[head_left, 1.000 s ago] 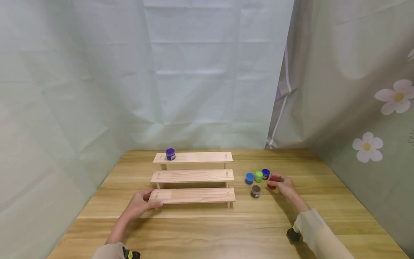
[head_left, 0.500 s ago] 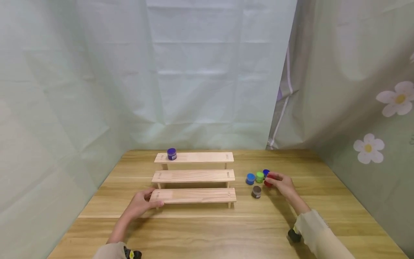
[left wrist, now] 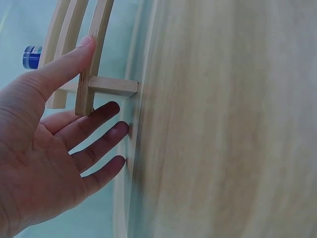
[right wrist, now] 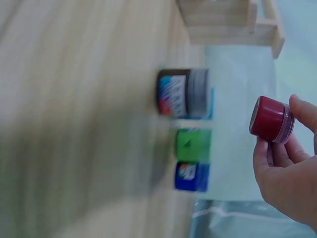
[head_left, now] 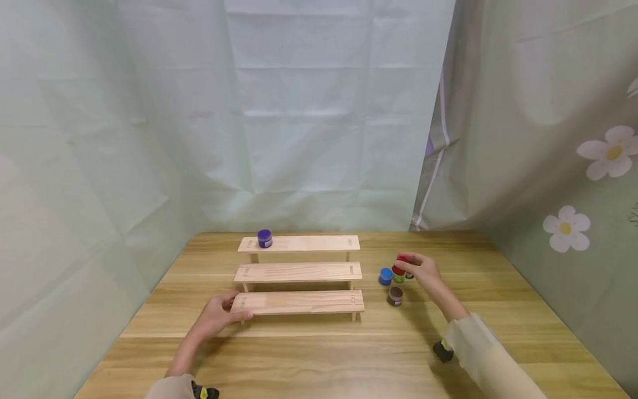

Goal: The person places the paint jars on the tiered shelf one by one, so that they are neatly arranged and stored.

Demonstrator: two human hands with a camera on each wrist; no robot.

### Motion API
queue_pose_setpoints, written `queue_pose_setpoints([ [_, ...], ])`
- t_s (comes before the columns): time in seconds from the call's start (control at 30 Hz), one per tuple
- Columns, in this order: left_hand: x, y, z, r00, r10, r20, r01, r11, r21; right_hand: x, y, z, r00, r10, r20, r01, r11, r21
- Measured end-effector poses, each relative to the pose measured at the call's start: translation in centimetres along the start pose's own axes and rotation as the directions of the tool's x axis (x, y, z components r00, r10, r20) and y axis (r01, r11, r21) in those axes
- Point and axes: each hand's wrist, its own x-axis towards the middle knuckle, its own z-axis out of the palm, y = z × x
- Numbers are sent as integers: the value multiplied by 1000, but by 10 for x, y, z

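My left hand (head_left: 214, 318) holds the left end of the lowest board of a three-tier wooden display stand (head_left: 299, 302). In the left wrist view its thumb lies on the board and the other fingers spread below and behind it. My right hand (head_left: 423, 272) pinches a small red paint jar (right wrist: 269, 119) between thumb and fingers, raised off the table. From the head view the red jar overlaps a green jar (right wrist: 192, 145). Around it stand a light blue jar (head_left: 385, 276), a dark blue jar (right wrist: 190, 176) and a brown jar (head_left: 395, 296).
A purple-blue jar (head_left: 265, 238) sits at the left end of the stand's top board. The wooden table (head_left: 319, 360) reaches back to a pale cloth curtain (head_left: 309, 138), with another flowered curtain (head_left: 528, 166) along the right side.
My right hand has lifted the red jar and carried it left, from beside the dark blue jar to over the green one. The left hand stays at the stand.
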Motion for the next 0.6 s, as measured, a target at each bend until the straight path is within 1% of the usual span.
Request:
queue_pose_setpoints([
  [0.17, -1, 1, 0, 1000, -7, -1, 7, 1000, 3, 2, -22, 11, 999, -46, 8, 46, 999, -13],
  [0.33, -1, 0, 1, 1000, -8, -3, 8, 1000, 0, -3, -48, 26, 997, -64, 44, 61, 997, 49],
  [0.43, -1, -1, 2, 1000, -11, -2, 11, 1000, -8, -4, -62, 36, 993, -93, 67, 89, 994, 65],
  [0.6, 0, -2, 1, 1000, -6, 3, 7, 1000, -23, 1, -78, 55, 988, -135, 73, 126, 985, 115],
])
